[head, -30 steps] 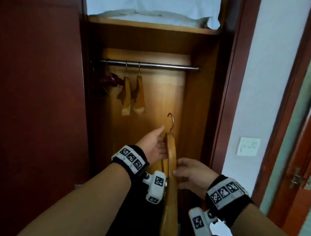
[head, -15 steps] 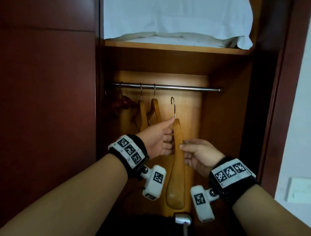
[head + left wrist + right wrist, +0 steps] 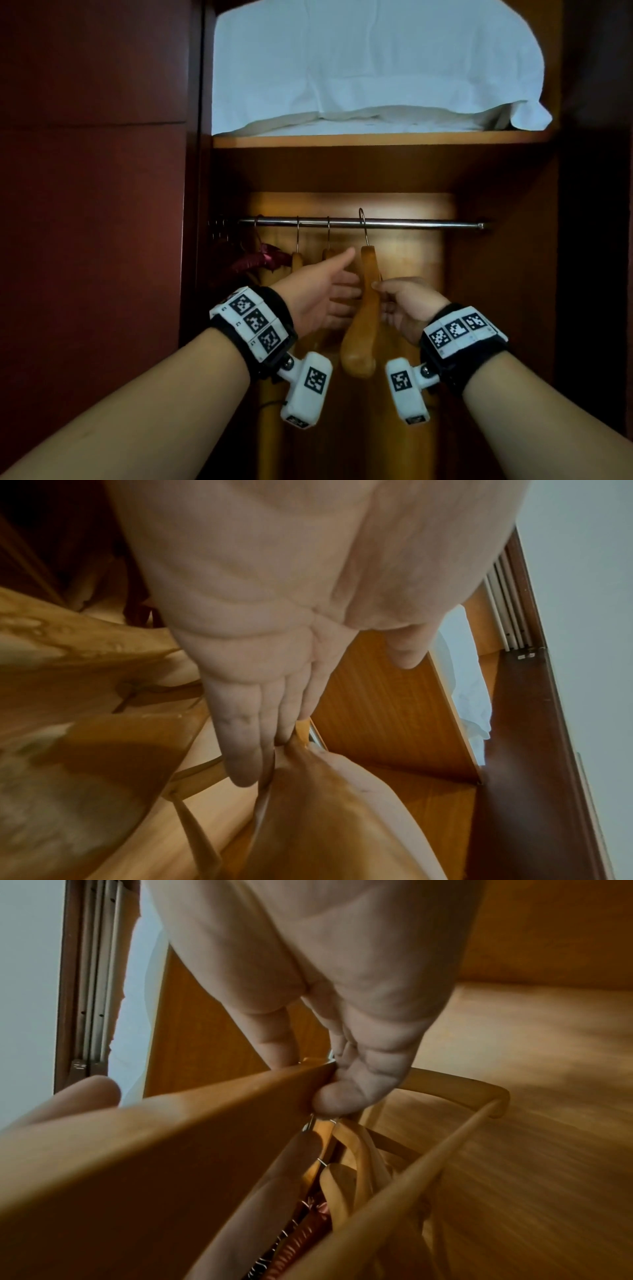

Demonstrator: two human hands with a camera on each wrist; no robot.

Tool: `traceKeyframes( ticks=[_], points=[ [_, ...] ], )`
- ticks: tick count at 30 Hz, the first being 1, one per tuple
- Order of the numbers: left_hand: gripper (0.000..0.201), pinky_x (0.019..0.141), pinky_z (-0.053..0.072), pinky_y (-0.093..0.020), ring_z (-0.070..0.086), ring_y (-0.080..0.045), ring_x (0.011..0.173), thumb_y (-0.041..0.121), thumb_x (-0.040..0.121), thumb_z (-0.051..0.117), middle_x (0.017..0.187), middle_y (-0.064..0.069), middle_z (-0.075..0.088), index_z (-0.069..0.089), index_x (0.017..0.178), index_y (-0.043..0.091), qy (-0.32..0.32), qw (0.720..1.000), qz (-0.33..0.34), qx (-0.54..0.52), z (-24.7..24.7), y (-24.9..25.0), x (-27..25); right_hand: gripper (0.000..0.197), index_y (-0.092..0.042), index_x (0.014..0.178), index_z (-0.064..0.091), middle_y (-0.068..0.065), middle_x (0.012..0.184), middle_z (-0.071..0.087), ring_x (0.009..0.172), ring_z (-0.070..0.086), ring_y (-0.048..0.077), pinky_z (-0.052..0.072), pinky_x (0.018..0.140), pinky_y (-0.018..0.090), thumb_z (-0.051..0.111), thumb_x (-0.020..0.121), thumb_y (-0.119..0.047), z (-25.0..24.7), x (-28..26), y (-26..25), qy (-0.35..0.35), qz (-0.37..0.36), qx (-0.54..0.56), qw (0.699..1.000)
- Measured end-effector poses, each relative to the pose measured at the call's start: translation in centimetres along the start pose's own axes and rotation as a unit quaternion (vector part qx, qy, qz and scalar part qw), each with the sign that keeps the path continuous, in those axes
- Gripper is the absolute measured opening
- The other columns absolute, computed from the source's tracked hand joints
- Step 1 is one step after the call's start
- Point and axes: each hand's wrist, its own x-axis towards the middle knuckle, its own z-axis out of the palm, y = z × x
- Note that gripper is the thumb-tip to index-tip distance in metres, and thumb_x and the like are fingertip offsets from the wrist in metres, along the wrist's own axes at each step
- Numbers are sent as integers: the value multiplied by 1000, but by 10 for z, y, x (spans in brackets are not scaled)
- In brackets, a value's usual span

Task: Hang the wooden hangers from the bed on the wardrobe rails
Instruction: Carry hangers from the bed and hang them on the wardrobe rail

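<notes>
A wooden hanger (image 3: 365, 308) hangs edge-on in the open wardrobe, its metal hook (image 3: 361, 219) looped over the steel rail (image 3: 428, 224). My right hand (image 3: 383, 291) pinches the hanger's arm from the right, thumb and fingers on the wood (image 3: 171, 1150). My left hand (image 3: 342, 284) is on the hanger's left side with its fingers (image 3: 246, 745) straight and lying flat against the wood (image 3: 325, 818). Two more wooden hangers (image 3: 297, 263) (image 3: 328, 255) hang on the rail just left of it.
A dark red padded hanger (image 3: 260, 260) hangs at the rail's left end. White bedding (image 3: 376, 68) fills the shelf (image 3: 376, 140) above. A dark red door panel (image 3: 92, 240) stands on the left. The rail's right half carries nothing.
Both hands raised the hanger from waist height up to the rail, and its hook now sits over the rail. My left hand's fingers went from curled on the hanger to straight.
</notes>
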Motion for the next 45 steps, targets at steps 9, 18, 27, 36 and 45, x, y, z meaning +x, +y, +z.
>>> traceKeyframes(
  ticks=[9,18,27,36,45],
  points=[
    [79,101,52,-42,55,-32,129,69,93,47,149,-11,50,44,149,14,30,1000,4,9,-9,3,19,24,7,110,64,20,88,69,82,67,34,59,69,42,64,89,-5,-3,48,2,3,5,-28,1000],
    [78,110,44,-43,54,-27,130,71,93,44,148,-11,51,55,140,9,44,998,-8,40,-12,-5,32,24,5,110,65,19,88,71,82,68,34,56,64,37,64,88,-6,-4,72,10,-2,26,-31,999],
    [80,115,39,-45,46,-30,138,72,93,42,153,-15,45,55,139,7,48,998,-22,41,-13,-17,32,24,4,111,66,20,91,73,89,69,37,58,73,42,63,90,-7,-2,76,25,-8,46,-35,998],
    [76,108,43,-32,46,-24,139,65,96,44,150,-15,48,55,137,2,57,998,-6,16,-8,-27,26,19,-1,111,64,13,85,70,77,67,27,55,60,33,55,97,-8,-3,66,36,-20,42,-25,999],
    [60,103,52,-42,64,-27,117,55,99,50,129,-13,65,62,129,6,117,992,35,-15,-15,-39,11,14,-4,103,66,14,85,69,73,67,28,55,64,36,57,94,-8,-3,43,44,11,45,-80,996]
  ],
)
